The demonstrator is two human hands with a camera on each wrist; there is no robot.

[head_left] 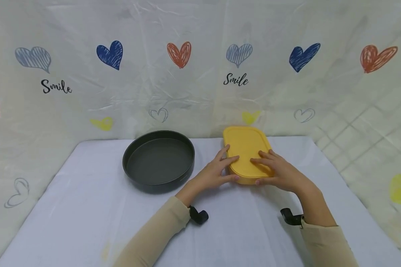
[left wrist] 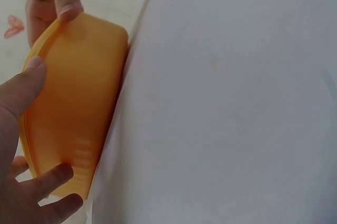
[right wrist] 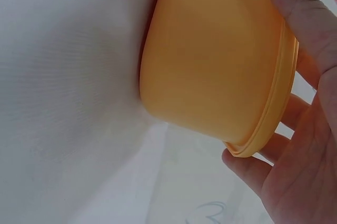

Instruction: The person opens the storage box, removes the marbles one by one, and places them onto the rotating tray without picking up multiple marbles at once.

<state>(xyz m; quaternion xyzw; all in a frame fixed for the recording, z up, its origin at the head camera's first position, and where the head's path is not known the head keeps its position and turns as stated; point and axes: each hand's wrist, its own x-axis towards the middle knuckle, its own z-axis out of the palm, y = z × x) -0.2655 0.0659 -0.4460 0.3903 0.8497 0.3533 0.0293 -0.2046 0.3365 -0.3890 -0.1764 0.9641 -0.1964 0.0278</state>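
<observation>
While left hand, right hand hold box — yellow, pan nearby

Tbl had a white cloth over it, w/ a faint yellowish smudge up front, L of ctr. Dark round pan sat open side up twd the back — also L of ctr. Yellow box w/ lid on top sat to its R, near the back edge too — small gap btwn the two.

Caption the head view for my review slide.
Both hands on a lidded yellow container, beside a round dark pan on white cloth.
</observation>
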